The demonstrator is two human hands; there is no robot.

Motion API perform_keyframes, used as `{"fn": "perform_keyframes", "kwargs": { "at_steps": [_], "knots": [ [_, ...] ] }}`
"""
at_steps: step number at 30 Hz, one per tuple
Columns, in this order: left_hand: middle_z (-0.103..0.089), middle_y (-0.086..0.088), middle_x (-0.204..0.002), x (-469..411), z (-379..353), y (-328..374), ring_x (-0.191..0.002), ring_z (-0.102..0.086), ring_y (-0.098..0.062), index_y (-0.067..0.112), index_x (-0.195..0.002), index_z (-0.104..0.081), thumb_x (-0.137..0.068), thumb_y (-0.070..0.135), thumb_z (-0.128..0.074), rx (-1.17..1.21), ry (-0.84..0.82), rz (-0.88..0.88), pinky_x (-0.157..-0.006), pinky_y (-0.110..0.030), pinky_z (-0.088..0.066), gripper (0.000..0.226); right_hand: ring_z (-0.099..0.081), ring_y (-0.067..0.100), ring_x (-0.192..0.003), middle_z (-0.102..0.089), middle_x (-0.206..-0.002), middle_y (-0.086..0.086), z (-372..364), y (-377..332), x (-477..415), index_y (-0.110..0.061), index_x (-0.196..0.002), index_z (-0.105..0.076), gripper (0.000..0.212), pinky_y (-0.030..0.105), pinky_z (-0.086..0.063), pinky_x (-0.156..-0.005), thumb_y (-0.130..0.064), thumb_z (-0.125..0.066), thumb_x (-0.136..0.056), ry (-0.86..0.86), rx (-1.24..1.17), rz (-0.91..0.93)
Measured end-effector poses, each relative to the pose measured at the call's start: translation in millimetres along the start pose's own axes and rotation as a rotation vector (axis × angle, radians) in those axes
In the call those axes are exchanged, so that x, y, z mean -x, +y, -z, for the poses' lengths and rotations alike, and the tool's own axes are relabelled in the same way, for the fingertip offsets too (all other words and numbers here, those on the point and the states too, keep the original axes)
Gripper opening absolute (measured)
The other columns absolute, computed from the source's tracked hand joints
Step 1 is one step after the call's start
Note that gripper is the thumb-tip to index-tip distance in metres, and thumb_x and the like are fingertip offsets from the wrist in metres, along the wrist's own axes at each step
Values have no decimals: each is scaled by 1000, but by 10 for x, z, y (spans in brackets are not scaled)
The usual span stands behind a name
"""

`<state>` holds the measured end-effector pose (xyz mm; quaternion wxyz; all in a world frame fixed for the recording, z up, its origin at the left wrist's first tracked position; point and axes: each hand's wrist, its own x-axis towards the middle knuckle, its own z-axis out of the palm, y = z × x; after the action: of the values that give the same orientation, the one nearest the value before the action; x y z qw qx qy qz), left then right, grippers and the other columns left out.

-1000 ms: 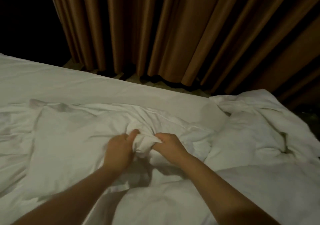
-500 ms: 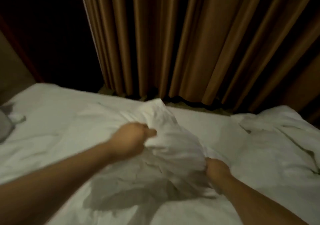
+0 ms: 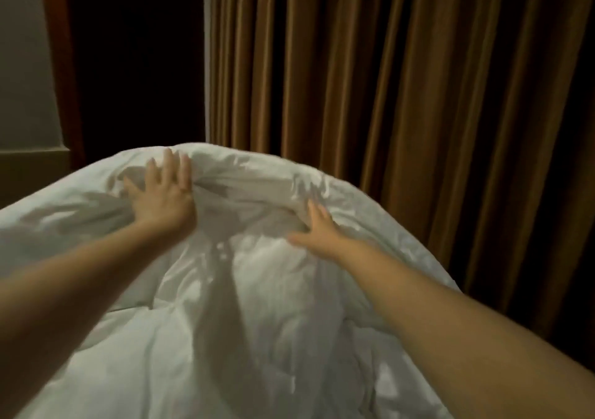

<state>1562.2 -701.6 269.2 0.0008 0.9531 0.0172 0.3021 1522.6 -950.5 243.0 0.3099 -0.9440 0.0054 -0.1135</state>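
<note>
A white duvet billows up in front of me and fills the lower half of the view. My left hand lies spread near its raised far edge, fingers straight and pointing away, palm against the cloth. Lower and to the right, my right hand is also flat on the cloth with its fingers stretched out. Both arms are extended forward. Neither hand grips a fold. The bed beneath is hidden by the duvet.
Brown pleated curtains hang close behind the duvet across the middle and right. A dark gap lies to their left, with a reddish wooden frame and a pale wall at the far left.
Both hands held a bunched wad of white cloth a second ago, then flung it up and forward. Now the fingers have let go and lie flat on the risen duvet.
</note>
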Motion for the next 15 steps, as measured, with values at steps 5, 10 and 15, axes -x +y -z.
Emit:
{"fn": "perform_keyframes", "kwargs": {
  "at_steps": [5, 10, 15],
  "knots": [
    [20, -8, -157, 835, -764, 169, -145, 15, -27, 22, -150, 13, -93, 28, -43, -34, -393, -95, -113, -61, -8, 80, 2, 27, -148, 11, -160, -6, -874, 1170, 735, -39, -151, 6, 94, 53, -15, -116, -54, -57, -84, -322, 404, -174],
    [19, -6, -157, 1944, -1157, 593, -145, 15, -25, 24, -151, 9, -93, 32, -43, 22, -615, -257, -113, -60, -9, 78, -5, 27, -147, 8, -161, -2, -1028, 1915, 2061, -30, -153, 1, 82, 49, -13, -118, -48, -51, -92, -488, 361, -565],
    [21, -5, -157, 3011, -1066, 950, -146, 15, -24, 25, -151, 14, -95, 35, -43, 66, -785, -388, -113, -60, -9, 80, 1, 25, -148, 8, -161, -2, -1273, 1960, 3067, -30, -153, 1, 74, 50, -8, -117, -43, -44, -96, -536, 380, -651]
  ]
}}
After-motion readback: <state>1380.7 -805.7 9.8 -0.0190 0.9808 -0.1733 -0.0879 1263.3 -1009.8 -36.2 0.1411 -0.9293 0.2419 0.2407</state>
